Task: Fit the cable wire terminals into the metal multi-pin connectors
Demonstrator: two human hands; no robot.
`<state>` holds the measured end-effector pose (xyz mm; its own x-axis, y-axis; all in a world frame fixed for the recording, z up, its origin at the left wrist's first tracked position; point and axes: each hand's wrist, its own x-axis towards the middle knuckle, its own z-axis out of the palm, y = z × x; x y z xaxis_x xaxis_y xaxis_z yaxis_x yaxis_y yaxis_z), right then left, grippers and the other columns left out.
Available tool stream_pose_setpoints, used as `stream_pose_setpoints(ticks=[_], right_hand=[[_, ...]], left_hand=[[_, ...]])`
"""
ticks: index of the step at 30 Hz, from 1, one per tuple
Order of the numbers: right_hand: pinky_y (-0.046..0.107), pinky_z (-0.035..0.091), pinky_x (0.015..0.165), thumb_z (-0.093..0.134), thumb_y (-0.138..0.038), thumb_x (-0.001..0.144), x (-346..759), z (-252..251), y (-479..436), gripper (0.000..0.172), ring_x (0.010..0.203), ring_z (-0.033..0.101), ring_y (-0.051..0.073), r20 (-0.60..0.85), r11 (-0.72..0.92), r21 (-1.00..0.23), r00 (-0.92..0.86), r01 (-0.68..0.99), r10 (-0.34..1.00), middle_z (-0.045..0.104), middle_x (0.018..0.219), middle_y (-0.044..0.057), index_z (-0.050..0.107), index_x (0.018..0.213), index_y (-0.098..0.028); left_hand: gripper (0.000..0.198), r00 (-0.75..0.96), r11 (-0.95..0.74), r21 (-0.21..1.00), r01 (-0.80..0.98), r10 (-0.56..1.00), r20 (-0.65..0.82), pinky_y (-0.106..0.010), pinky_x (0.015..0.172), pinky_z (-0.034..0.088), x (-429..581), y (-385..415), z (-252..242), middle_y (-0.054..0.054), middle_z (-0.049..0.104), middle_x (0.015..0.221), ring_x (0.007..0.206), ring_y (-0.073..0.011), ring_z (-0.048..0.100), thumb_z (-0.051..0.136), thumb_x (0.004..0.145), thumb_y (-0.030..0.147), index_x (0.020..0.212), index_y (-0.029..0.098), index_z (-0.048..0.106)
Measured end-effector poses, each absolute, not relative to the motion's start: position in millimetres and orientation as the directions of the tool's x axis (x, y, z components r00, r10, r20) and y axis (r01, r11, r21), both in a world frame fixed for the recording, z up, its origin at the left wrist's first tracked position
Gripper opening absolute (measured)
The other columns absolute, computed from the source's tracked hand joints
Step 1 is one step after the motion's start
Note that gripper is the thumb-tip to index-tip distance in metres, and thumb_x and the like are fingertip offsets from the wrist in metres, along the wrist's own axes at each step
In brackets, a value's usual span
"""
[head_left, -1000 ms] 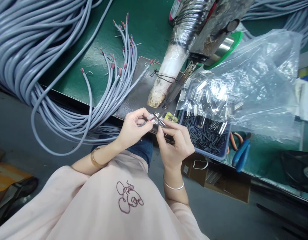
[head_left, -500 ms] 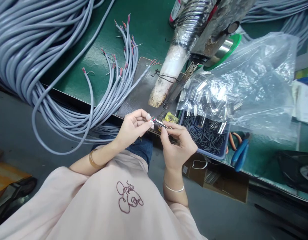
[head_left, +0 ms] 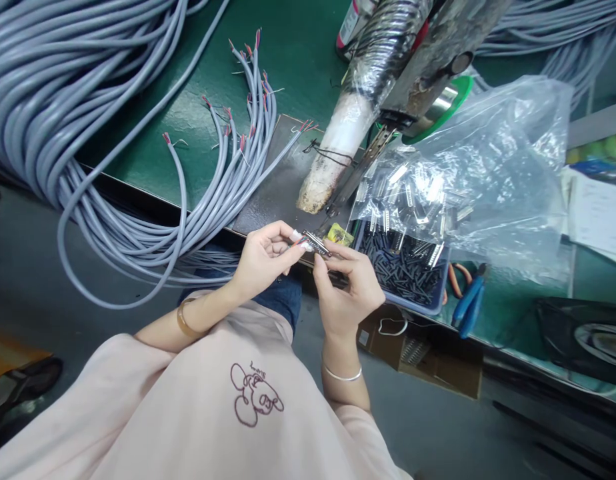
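My left hand (head_left: 265, 259) is closed in a pinch on the stripped end of a grey cable, its red wire tips showing at my fingertips. My right hand (head_left: 345, 287) pinches a small black connector (head_left: 318, 243) with metal pins. The two hands meet at the green bench's front edge, with the wire tips touching the connector. Just above them hangs the tip of a wrapped soldering tool (head_left: 338, 143). How much of the cable lies in my left palm is hidden.
A big coil of grey cables (head_left: 63, 87) fills the left, with several stripped ends (head_left: 248, 100) fanned on the bench. A blue tray of black parts (head_left: 405, 267) sits right of my hands under a clear plastic bag (head_left: 483, 173). Blue pliers (head_left: 468, 303) lie further right.
My hands stayed together at the bench edge and shifted only slightly. My right hand turned the connector a little against the wire tips. The view drifted a bit.
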<state>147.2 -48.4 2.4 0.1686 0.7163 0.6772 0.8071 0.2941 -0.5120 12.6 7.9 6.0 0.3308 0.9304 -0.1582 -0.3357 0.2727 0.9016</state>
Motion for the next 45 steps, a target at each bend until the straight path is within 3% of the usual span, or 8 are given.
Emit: stream_pose_setpoints(ticks=[5, 12, 18, 27, 36, 45], right_hand=[[0.025, 0.062, 0.078, 0.075, -0.012, 0.086, 147, 3, -45, 0.018, 0.087, 0.076, 0.013, 0.697, 0.291, -0.448, 0.126, 0.845, 0.706, 0.079, 0.095, 0.002, 0.060, 0.081, -0.022], [0.024, 0.061, 0.077, 0.074, -0.011, 0.086, 146, 2, -43, 0.018, 0.086, 0.076, 0.013, 0.707, 0.302, -0.445, 0.124, 0.843, 0.696, 0.079, 0.094, 0.002, 0.060, 0.082, -0.022], [0.023, 0.061, 0.079, 0.075, -0.010, 0.085, 147, 1, -40, 0.019, 0.087, 0.075, 0.012, 0.712, 0.300, -0.454, 0.138, 0.839, 0.689, 0.078, 0.095, 0.001, 0.060, 0.081, -0.021], [0.026, 0.062, 0.075, 0.075, -0.012, 0.085, 148, 2, -38, 0.018, 0.085, 0.076, 0.014, 0.712, 0.290, -0.454, 0.147, 0.843, 0.687, 0.078, 0.093, 0.000, 0.061, 0.081, -0.023], [0.024, 0.061, 0.075, 0.077, -0.014, 0.085, 148, 5, -36, 0.016, 0.085, 0.075, 0.013, 0.722, 0.277, -0.440, 0.153, 0.854, 0.675, 0.077, 0.094, 0.000, 0.064, 0.082, -0.023], [0.023, 0.061, 0.071, 0.074, -0.017, 0.089, 152, 1, -39, 0.015, 0.080, 0.076, 0.013, 0.739, 0.303, -0.323, 0.039, 0.897, 0.673, 0.078, 0.094, 0.002, 0.061, 0.083, -0.024]], left_hand=[[0.023, 0.283, 0.236, 0.912, -0.336, 0.949, -0.141, -0.011, 0.038, 0.038, 16, 8, 4, 0.007, 0.057, 0.056, 0.038, -0.0015, 0.048, 0.077, 0.073, 0.023, 0.074, 0.016, 0.055], [0.021, 0.199, 0.132, 0.931, -0.341, 0.978, -0.066, -0.012, 0.039, 0.040, 22, 9, 1, 0.003, 0.065, 0.071, 0.042, 0.0000, 0.048, 0.074, 0.071, 0.018, 0.071, 0.017, 0.053], [0.017, 0.163, 0.029, 0.963, -0.268, 0.987, 0.016, -0.012, 0.043, 0.040, 26, 9, 2, 0.003, 0.064, 0.072, 0.046, -0.0009, 0.050, 0.070, 0.076, 0.017, 0.074, 0.017, 0.054], [0.023, 0.187, 0.082, 0.973, -0.218, 0.982, -0.041, -0.014, 0.045, 0.040, 25, 10, 7, 0.002, 0.064, 0.075, 0.050, -0.0023, 0.051, 0.074, 0.076, 0.023, 0.073, 0.018, 0.052], [0.018, 0.182, 0.035, 0.970, -0.240, 0.983, 0.010, -0.014, 0.047, 0.044, 26, 12, 10, 0.002, 0.064, 0.076, 0.049, -0.0014, 0.049, 0.071, 0.076, 0.019, 0.073, 0.017, 0.053], [0.023, 0.230, 0.128, 0.960, -0.249, 0.971, -0.070, -0.014, 0.045, 0.042, 24, 11, 9, 0.002, 0.065, 0.076, 0.049, -0.0014, 0.048, 0.074, 0.074, 0.021, 0.071, 0.018, 0.052]])
